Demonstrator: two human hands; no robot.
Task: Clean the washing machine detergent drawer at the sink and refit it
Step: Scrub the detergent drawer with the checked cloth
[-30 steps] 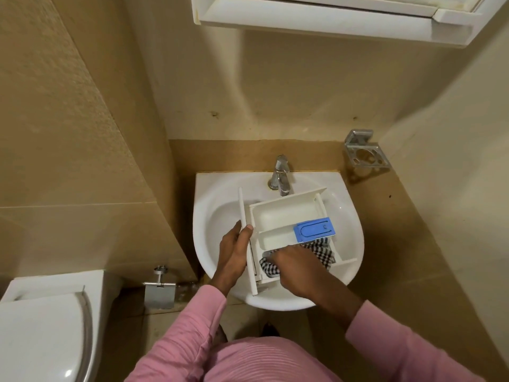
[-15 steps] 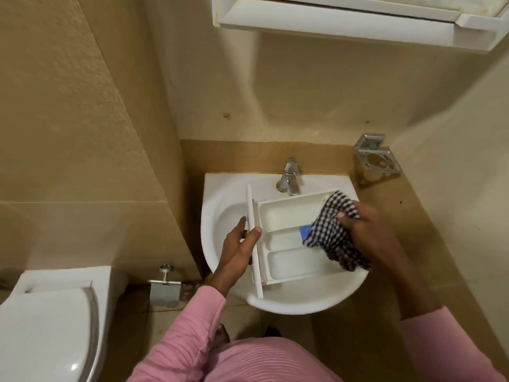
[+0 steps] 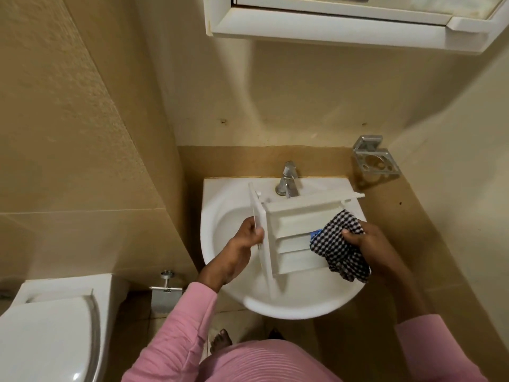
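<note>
The white detergent drawer point(image 3: 292, 238) is held tilted over the white sink point(image 3: 220, 216), its compartments facing me. My left hand point(image 3: 245, 238) grips its front panel at the left edge. My right hand point(image 3: 366, 244) holds a black-and-white checked cloth point(image 3: 336, 241) bunched against the drawer's right end. A sliver of the drawer's blue insert point(image 3: 315, 233) shows beside the cloth; the rest is hidden under it.
A chrome tap point(image 3: 287, 180) stands at the back of the sink, just behind the drawer. A metal holder point(image 3: 374, 159) is fixed to the wall at right. A white cabinet point(image 3: 344, 20) hangs overhead. A toilet point(image 3: 49, 326) and a paper holder point(image 3: 165, 296) are at lower left.
My right hand has moved the cloth from the drawer's near compartment to its right end. The drawer has tipped up, its far side now raised toward the tap. My left hand keeps its grip.
</note>
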